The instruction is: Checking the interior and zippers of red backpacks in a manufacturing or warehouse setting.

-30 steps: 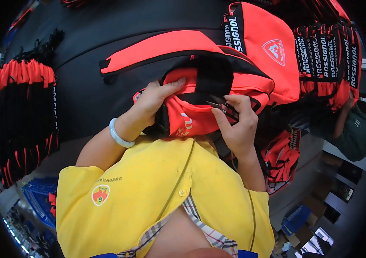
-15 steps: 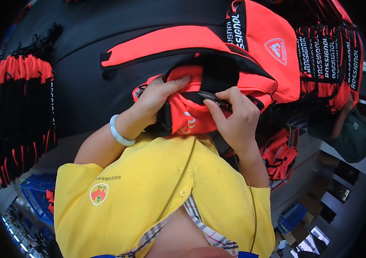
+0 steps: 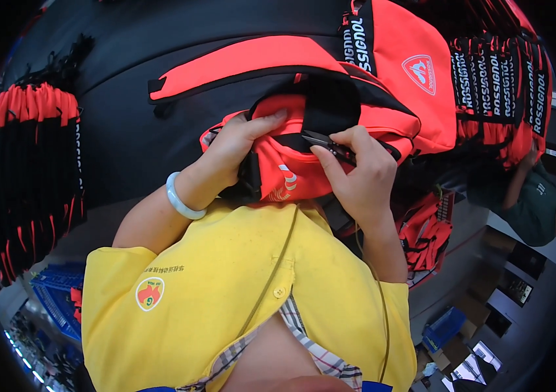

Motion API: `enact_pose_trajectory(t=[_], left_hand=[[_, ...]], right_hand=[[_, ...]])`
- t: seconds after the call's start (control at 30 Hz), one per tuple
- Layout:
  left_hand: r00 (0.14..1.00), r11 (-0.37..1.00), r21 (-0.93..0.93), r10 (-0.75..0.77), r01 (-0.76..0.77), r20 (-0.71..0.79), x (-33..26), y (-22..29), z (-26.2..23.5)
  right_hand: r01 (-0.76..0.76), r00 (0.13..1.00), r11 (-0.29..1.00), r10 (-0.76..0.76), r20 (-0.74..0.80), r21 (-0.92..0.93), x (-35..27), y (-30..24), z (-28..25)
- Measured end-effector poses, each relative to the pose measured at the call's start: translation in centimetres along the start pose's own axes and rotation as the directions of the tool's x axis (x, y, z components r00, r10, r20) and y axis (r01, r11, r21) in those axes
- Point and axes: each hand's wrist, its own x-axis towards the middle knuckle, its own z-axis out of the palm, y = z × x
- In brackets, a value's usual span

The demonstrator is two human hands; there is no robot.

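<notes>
At the left of the dark table (image 3: 140, 140) is a bundle of red and black pieces (image 3: 33, 170). A row of red and black bags (image 3: 500, 85) fills the far right, a person in dark green (image 3: 529, 206) beside it. Lower right, a blue crate (image 3: 444, 326) sits near what look like cardboard boxes (image 3: 457, 351).

The bag (image 3: 330, 108) looked like matt cloth, the snips (image 3: 317, 139) smooth metal, the bangle (image 3: 176, 197) glossy and smooth, the shirt (image 3: 238, 251) matt cloth.

White lettering (image 3: 504, 85): stacked bags (image 3: 516, 142), upper right; held backpack (image 3: 310, 183), centre. White shield logo (image 3: 420, 74): red bag (image 3: 412, 36), top. Badge (image 3: 150, 294): yellow shirt (image 3: 225, 261), lower left.
</notes>
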Motion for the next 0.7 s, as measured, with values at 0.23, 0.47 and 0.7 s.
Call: enact_pose_trajectory(t=[0.23, 0.47, 0.7], left_hand=[[1.000, 1.000, -0.020, -0.003, 0.002, -0.012, -0.2, -0.3, 0.0], [0.996, 0.993, -0.082, -0.084, 0.080, -0.039, 1.4, 0.8, -2.9], [0.994, 0.976, -0.194, -0.105, 0.100, -0.016, 0.9, 2.2, -3.3]], right_hand=[[0.032, 0.998, 0.999, -0.032, 0.060, 0.006, 0.2, 0.0, -0.1], [-0.395, 0.902, 0.780, 0.429, 0.045, 0.485, -3.2, 1.9, -4.0], [-0.309, 0.893, 0.946, 0.252, 0.373, 0.100, -7.0, 5.6, -7.2]])
